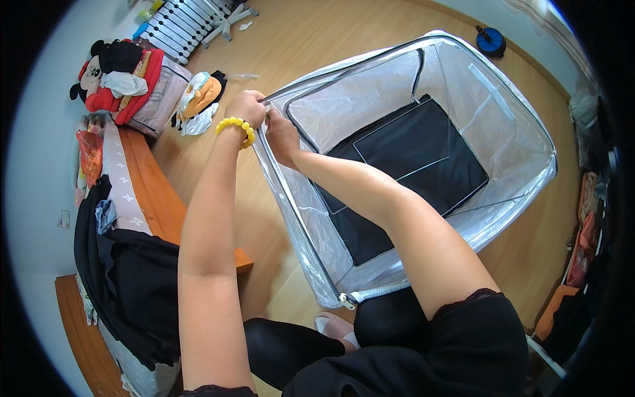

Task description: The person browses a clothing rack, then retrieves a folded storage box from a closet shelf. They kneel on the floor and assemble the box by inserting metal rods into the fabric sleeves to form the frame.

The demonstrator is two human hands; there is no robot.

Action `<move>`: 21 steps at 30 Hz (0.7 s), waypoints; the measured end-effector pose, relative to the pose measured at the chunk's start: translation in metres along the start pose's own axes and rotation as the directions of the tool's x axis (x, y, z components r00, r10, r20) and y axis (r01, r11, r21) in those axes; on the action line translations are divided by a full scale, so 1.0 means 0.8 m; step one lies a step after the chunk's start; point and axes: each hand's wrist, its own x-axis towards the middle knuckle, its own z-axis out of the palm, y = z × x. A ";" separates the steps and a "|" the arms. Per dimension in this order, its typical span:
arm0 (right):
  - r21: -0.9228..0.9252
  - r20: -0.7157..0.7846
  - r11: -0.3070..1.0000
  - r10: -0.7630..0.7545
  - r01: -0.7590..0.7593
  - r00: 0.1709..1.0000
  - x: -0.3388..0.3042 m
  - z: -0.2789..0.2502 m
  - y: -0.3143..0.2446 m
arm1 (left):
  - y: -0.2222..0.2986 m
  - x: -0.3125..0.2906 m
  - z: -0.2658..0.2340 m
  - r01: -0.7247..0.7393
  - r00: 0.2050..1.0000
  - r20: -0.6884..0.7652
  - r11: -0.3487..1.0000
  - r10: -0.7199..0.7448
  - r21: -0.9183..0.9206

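A large storage box (486, 142) of clear plastic, with silvery edges and a black base panel (410, 169), stands open-topped in front of me. My left hand (245, 108), below a yellow bead bracelet (236, 124), is closed on the rim at the far left corner. Right beside it, my right hand (283, 137) reaches across the opening and grips the inner side of that same corner; its fingertips are partly hidden. A thin wire frame (401, 177) lies over the black base. At the near corner hangs a zipper pull (347, 302).
To the left is a bed with an orange wooden edge (155, 188) and black clothing (132, 271). Clothes (200, 99) lie on the floor beside a stuffed bag (159, 106). A white radiator (178, 30) and a blue wheel (490, 41) are farther back. Shelved clothes (582, 245) line the right.
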 end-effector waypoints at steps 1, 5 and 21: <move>-0.008 -0.012 1.000 -0.001 0.001 1.000 0.001 0.000 0.001 | 0.004 -0.001 0.000 0.002 1.000 -0.005 1.000 -0.002 -0.005; -0.082 -0.008 0.997 -0.012 0.011 1.000 0.009 -0.007 0.006 | 0.017 -0.003 0.001 0.035 0.999 0.016 0.999 -0.034 -0.013; -0.139 0.053 0.981 -0.132 0.138 0.990 0.015 -0.012 0.005 | 0.013 -0.001 0.006 -0.055 0.993 -0.095 0.989 0.068 0.136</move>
